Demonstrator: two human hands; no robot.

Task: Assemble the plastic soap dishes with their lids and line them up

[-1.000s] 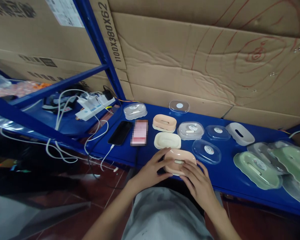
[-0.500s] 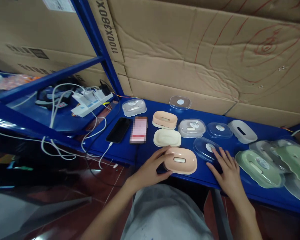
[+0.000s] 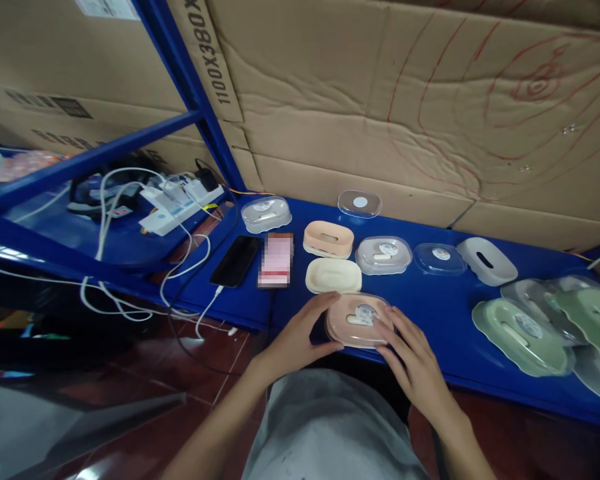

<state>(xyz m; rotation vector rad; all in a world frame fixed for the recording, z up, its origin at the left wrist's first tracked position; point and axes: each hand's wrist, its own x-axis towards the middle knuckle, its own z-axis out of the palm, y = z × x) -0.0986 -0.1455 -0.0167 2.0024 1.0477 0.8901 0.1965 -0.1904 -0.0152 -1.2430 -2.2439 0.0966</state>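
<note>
Two hands meet at the pink soap box [image 3: 354, 340], which sits at the front edge of the blue shelf [image 3: 430, 313] with a clear lid [image 3: 363, 313] on top. The left hand [image 3: 300, 337] curls thumb and fingers round the box's left end, while the right hand [image 3: 413, 360] lies open with spread fingers on the lid's right side. Just behind the box lies a cream tray [image 3: 333, 275], behind that a peach tray [image 3: 329, 239]; a black phone [image 3: 237, 261] lies to the box's left, and green dishes [image 3: 520, 327] well to its right.
</note>
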